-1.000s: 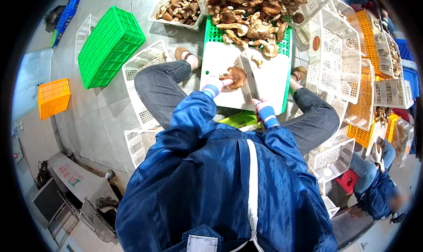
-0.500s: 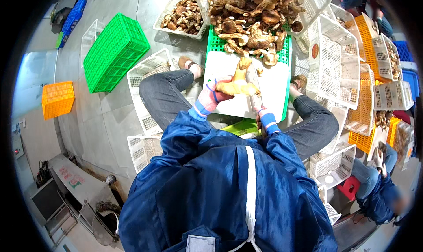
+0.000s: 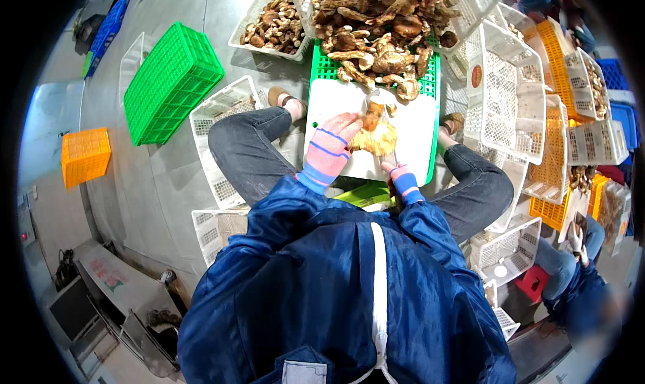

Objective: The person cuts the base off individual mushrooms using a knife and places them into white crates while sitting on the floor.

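My left hand (image 3: 332,144), in a pink and blue striped fingerless glove, grips a large tan mushroom (image 3: 377,138) from its left side, above a white board (image 3: 410,125). In my right hand (image 3: 401,176), gloved alike and closed, is a knife (image 3: 388,159) at the board's near edge. Most of its blade is hidden behind the mushroom. Beyond the mushroom, a heap of brown mushrooms (image 3: 386,21) spreads over the far part of a green crate (image 3: 325,69) and spills onto the board.
A white crate of mushrooms (image 3: 304,53) stands at the far left of the heap. Upturned green (image 3: 171,81) and orange crates (image 3: 86,157) lie on the floor to the left. White crates (image 3: 507,88) crowd the right side, where a person (image 3: 571,276) sits.
The mushroom has turned, its pale underside now less upright, and the blade beside it has become mostly hidden. My left hand has flattened along the mushroom's left side. The view has shifted slightly.
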`<state>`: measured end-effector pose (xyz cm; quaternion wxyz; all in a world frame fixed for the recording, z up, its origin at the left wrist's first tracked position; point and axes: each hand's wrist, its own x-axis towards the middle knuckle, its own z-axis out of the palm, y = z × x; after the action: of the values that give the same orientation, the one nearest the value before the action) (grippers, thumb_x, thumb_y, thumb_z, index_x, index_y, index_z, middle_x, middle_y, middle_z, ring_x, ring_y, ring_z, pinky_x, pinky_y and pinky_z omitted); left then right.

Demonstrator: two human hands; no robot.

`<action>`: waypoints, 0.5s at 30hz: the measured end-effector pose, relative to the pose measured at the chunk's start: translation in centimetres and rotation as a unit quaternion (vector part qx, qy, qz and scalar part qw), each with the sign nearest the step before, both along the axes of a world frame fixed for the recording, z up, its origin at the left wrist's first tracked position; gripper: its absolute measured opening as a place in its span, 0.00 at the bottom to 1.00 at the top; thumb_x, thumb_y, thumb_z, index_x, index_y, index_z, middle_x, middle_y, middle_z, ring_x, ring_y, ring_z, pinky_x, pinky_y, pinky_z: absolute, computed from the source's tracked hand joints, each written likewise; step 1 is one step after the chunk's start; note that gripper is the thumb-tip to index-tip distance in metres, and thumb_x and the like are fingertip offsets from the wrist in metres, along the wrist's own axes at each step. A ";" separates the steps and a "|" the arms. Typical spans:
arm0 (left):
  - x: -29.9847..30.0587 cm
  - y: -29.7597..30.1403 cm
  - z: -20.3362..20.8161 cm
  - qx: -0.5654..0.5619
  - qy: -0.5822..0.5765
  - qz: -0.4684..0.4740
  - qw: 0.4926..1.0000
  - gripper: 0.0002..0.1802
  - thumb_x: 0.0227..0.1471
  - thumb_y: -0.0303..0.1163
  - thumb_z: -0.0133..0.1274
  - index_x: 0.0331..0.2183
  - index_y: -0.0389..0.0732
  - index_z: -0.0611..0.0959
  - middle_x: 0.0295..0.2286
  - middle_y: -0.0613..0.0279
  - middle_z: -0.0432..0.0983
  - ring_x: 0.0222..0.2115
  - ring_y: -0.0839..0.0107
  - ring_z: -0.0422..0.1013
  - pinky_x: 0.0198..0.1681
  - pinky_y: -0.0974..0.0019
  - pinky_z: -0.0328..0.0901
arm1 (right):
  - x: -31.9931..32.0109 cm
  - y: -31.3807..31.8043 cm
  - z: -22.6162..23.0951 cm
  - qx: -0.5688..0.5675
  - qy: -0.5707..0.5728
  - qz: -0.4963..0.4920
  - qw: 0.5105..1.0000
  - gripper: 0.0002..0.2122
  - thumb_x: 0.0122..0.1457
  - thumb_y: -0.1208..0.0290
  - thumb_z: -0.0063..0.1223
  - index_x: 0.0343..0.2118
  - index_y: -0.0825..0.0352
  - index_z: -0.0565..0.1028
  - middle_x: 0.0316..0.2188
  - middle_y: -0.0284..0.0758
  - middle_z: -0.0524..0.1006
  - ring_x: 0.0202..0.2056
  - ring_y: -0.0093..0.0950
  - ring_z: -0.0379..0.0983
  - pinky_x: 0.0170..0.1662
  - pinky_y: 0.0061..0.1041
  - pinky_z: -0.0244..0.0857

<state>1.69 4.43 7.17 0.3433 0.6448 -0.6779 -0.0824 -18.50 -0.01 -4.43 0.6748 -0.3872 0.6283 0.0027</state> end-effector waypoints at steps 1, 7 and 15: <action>-0.1 0.1 -1.9 0.029 0.012 0.016 0.999 0.27 0.25 0.21 0.49 0.37 0.41 0.71 0.38 0.55 0.65 0.40 0.59 0.61 0.43 0.63 0.56 | -0.2 0.0 -0.3 -0.001 0.001 0.002 1.000 0.16 0.44 0.63 0.49 0.30 0.72 0.64 0.08 0.34 0.63 0.05 0.26 0.58 0.05 0.24 0.52; -0.6 0.7 -12.3 0.175 -0.045 0.130 0.975 0.18 0.31 0.28 0.51 0.32 0.40 0.72 0.33 0.55 0.68 0.35 0.62 0.65 0.39 0.64 0.59 | 0.3 0.5 1.1 -0.071 -0.003 -0.003 0.997 0.13 0.43 0.68 0.52 0.19 0.68 0.59 0.05 0.34 0.61 0.04 0.26 0.57 0.05 0.24 0.51; -1.6 0.5 -13.5 0.193 -0.056 0.128 0.971 0.15 0.32 0.31 0.51 0.29 0.40 0.71 0.29 0.56 0.69 0.32 0.63 0.66 0.34 0.65 0.61 | -1.2 1.1 2.0 -0.242 0.129 0.109 0.955 0.20 0.41 0.61 0.50 0.30 0.75 0.68 0.09 0.39 0.68 0.13 0.29 0.66 0.18 0.26 0.60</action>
<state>0.04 4.95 -6.37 0.1811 0.7841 -0.5791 -0.1308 -19.68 1.05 -2.41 0.4694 -0.6015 0.6459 -0.0259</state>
